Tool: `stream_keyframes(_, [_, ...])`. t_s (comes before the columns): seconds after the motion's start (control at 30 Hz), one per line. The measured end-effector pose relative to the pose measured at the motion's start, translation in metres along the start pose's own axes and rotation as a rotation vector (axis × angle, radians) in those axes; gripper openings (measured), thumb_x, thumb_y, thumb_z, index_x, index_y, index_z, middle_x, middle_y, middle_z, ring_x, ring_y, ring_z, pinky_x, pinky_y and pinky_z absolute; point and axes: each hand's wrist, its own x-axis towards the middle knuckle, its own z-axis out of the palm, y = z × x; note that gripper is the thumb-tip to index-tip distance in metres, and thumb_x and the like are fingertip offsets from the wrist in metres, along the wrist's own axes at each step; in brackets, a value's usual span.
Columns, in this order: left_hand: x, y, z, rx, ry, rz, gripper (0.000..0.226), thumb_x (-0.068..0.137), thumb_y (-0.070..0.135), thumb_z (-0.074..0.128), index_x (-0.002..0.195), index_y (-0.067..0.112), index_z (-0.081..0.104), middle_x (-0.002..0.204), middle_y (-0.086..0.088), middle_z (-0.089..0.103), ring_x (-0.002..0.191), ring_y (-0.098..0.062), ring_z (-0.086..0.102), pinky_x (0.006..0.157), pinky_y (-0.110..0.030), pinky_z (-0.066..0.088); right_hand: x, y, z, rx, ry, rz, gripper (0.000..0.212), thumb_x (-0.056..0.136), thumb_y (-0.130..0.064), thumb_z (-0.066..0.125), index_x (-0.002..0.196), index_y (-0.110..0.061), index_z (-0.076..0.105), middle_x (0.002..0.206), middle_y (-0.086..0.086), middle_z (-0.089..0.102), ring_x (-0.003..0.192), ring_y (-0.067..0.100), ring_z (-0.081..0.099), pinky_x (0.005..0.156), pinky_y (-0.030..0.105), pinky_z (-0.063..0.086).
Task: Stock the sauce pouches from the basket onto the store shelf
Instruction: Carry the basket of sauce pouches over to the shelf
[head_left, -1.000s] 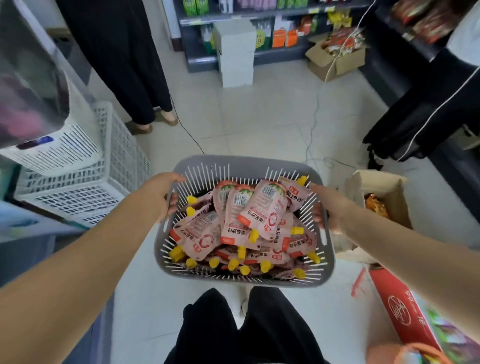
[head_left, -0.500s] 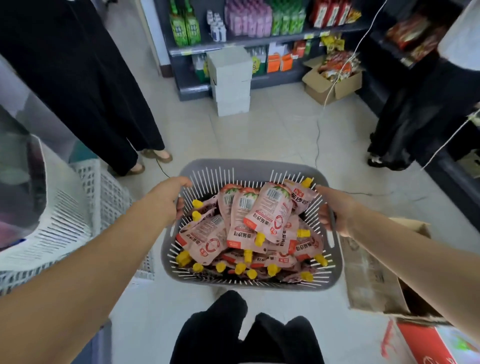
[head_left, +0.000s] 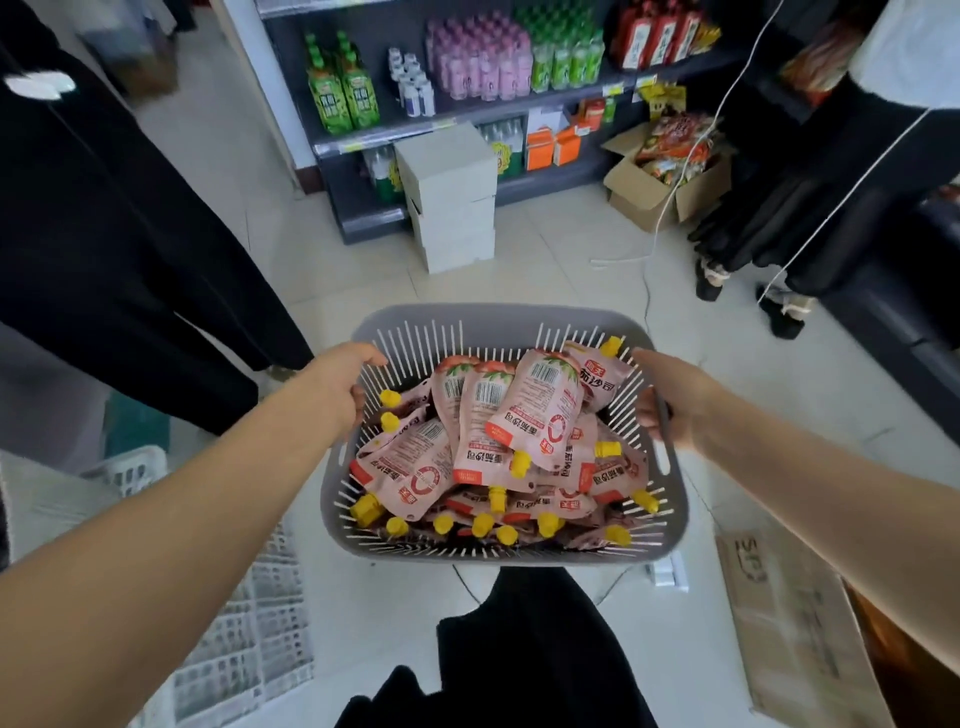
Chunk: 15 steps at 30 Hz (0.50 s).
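I carry a grey slotted plastic basket (head_left: 498, 325) in front of my body, above the tiled floor. It is heaped with several pink sauce pouches (head_left: 535, 410) that have yellow screw caps. My left hand (head_left: 343, 387) grips the basket's left rim and my right hand (head_left: 667, 397) grips the right rim by its handle slot. A store shelf (head_left: 467, 117) stands ahead across the aisle, holding green, pink and red bottles.
A stack of white boxes (head_left: 449, 197) stands before the shelf. An open carton of snacks (head_left: 665, 182) sits to its right. A person in black (head_left: 119, 223) stands left, another (head_left: 831, 218) right. White crates (head_left: 244, 623) lie lower left, a cardboard box (head_left: 800, 634) lower right.
The view has tilted up and moved forward: the shelf and white boxes now look nearer and larger. Both hands keep their hold on the basket.
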Motion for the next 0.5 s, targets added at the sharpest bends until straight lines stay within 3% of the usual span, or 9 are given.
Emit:
stream_keyframes(0.17, [0.052, 0.076, 0.051, -0.002, 0.006, -0.066, 0.018, 0.077, 0.017, 0.063, 0.073, 0.011, 0.046, 0.06, 0.0, 0.033, 0.052, -0.01, 0.028, 0.054, -0.022, 0.032, 0.074, -0.075, 0.003, -0.048, -0.023, 0.039, 0.037, 0.095, -0.042, 0.042, 0.066, -0.017, 0.044, 0.029, -0.005, 0.04, 0.052, 0.015, 0.024, 0.05, 0.028, 0.025])
stream_keyframes(0.27, [0.085, 0.124, 0.082, 0.005, 0.002, -0.112, 0.021, 0.075, 0.02, 0.065, 0.068, 0.013, 0.047, 0.058, 0.001, 0.035, 0.051, -0.01, 0.03, 0.054, -0.022, 0.033, 0.11, -0.126, 0.004, -0.065, -0.018, 0.048, 0.034, 0.094, -0.04, 0.047, 0.068, -0.017, 0.044, 0.04, -0.003, 0.046, 0.052, 0.015, 0.032, 0.05, 0.028, 0.027])
stream_keyframes(0.33, [0.111, 0.156, 0.097, -0.027, -0.021, -0.139, 0.02, 0.073, 0.022, 0.067, 0.07, 0.014, 0.049, 0.059, 0.001, 0.039, 0.052, -0.011, 0.034, 0.055, -0.022, 0.036, 0.134, -0.163, 0.006, -0.103, -0.031, 0.017, 0.035, 0.094, -0.036, 0.047, 0.065, -0.017, 0.043, 0.032, -0.003, 0.044, 0.045, 0.014, 0.038, 0.049, 0.028, 0.027])
stream_keyframes(0.4, [0.133, 0.182, 0.111, -0.037, -0.024, -0.178, 0.019, 0.074, 0.025, 0.068, 0.073, 0.015, 0.051, 0.059, 0.002, 0.041, 0.052, -0.012, 0.036, 0.056, -0.022, 0.037, 0.157, -0.199, 0.008, -0.123, -0.03, -0.001, 0.037, 0.094, -0.035, 0.049, 0.061, -0.018, 0.042, 0.026, -0.005, 0.04, 0.035, 0.012, 0.034, 0.047, 0.024, 0.025])
stream_keyframes(0.5, [0.162, 0.227, 0.13, -0.072, -0.057, -0.185, 0.018, 0.074, 0.023, 0.065, 0.07, 0.015, 0.049, 0.058, 0.002, 0.04, 0.05, -0.011, 0.035, 0.054, -0.022, 0.036, 0.193, -0.252, 0.012, -0.095, -0.043, -0.059, 0.04, 0.09, -0.038, 0.055, 0.057, -0.019, 0.046, 0.028, -0.006, 0.038, 0.046, 0.013, 0.021, 0.05, 0.026, 0.017])
